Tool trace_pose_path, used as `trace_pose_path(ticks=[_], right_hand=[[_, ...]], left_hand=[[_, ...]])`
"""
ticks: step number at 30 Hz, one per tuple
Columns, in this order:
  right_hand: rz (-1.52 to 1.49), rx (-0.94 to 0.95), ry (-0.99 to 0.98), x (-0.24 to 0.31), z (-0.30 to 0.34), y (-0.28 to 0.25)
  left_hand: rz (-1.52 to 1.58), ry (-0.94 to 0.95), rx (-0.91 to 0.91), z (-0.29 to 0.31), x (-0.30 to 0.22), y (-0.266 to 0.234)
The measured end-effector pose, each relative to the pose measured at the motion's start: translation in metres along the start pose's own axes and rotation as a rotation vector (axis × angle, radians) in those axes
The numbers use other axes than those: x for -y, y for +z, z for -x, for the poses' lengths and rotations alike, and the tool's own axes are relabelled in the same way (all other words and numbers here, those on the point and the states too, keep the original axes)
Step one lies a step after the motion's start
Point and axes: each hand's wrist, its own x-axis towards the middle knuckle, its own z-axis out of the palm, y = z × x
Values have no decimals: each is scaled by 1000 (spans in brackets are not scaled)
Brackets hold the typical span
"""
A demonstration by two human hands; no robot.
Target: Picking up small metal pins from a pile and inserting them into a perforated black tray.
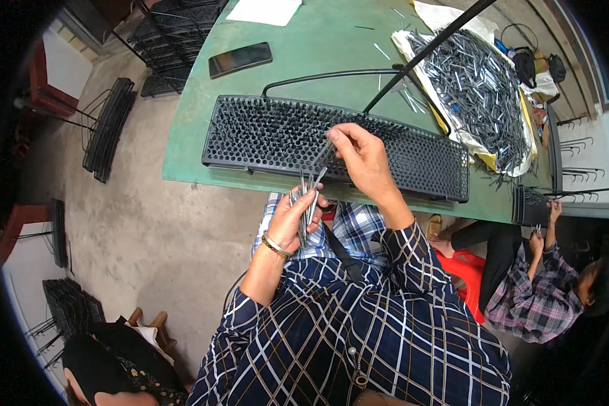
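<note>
A long black rack (277,128) with rows of round holes or stubs lies along the near edge of the green table (183,145). My left hand (293,215), a bracelet on its wrist, is closed round a bundle of thin grey strips (304,186) just below the rack's front edge. Their upper ends fan out above my fingers. My right hand (362,159) hovers over the middle of the rack with thumb and forefinger pinched on one thin strip (324,150), which slants down and looks slightly blurred.
Beyond the rack, a pale sack (521,159) bears a heap of loose strips (477,88). A dark phone (240,59) and a white sheet (264,10) lie on the table. Black rods (331,74) rise from the rack. One person (541,291) works at right; another (118,362) is at lower left.
</note>
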Motion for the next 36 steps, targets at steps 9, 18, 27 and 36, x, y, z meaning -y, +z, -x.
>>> trace_pose_path(ticks=[9,18,27,36], right_hand=[[300,-76,-378,-14,-13,25],[392,-51,-569,-16,-7,35],[495,-96,-594,-19,-5,28],[610,-84,-586,-16,-4,25]], left_hand=[[-43,-25,-24,1,1,1],[-44,-26,-40,1,1,0],[-43,-26,-46,0,1,0],[-57,-31,-54,0,1,4]])
